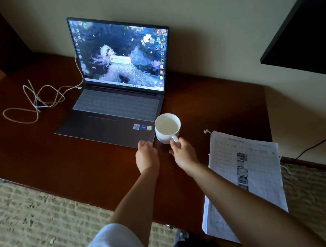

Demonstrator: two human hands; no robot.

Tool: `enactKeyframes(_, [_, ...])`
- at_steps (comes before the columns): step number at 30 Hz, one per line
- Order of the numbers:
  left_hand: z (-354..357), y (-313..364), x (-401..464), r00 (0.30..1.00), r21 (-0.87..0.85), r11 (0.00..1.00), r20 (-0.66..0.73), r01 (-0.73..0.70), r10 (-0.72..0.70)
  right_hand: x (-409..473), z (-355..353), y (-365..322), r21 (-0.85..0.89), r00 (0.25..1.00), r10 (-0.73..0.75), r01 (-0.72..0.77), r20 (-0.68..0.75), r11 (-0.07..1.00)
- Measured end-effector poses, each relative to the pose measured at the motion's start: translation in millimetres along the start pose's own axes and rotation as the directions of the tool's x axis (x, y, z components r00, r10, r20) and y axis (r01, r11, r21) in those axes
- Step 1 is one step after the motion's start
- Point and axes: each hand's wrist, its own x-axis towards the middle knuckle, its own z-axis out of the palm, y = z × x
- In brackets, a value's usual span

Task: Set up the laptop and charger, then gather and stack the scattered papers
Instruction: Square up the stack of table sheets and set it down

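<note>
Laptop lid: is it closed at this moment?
No, the laptop stands open on the desk, its screen lit and showing a desktop.

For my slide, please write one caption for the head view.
Right hand holds white mug beside open laptop; papers stacked at right.

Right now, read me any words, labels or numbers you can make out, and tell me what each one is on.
"CORE": blue sticker on the laptop palm rest.
Brand under the screen: too small.
Desktop icons and popup: blurred.
Papers, printed table: blurred.
Cup: no text.
</note>
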Motion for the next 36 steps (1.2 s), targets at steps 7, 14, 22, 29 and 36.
enactKeyframes(7, [-15,1,1,1.0,0.07,0.998,0.028,0.0,-0.002,-4,-9,-10,0.161,0.999,0.032,-0.037,0.037,0.986])
enactKeyframes(14, [-27,32,13,0.959,-0.282,0.933,0.107,-0.222,0.261,-10,-36,-34,0.221,0.999,-0.021,0.01,0.048,0.975])
enactKeyframes(22, [-33,89,14,0.897,-0.566,0.773,0.125,-0.287,0.425,-4,-96,-53,0.129,0.992,-0.128,0.128,-0.01,0.983])
enactKeyframes(29, [1,147,13,0.875,-0.583,0.773,0.205,-0.251,0.439,14,-162,-44,0.122,0.979,-0.128,0.148,-0.156,0.981])
enactKeyframes(36, [54,209,16,0.855,-0.605,0.774,0.286,-0.189,0.433,62,-220,-20,0.177,0.951,-0.082,0.14,-0.297,0.974])
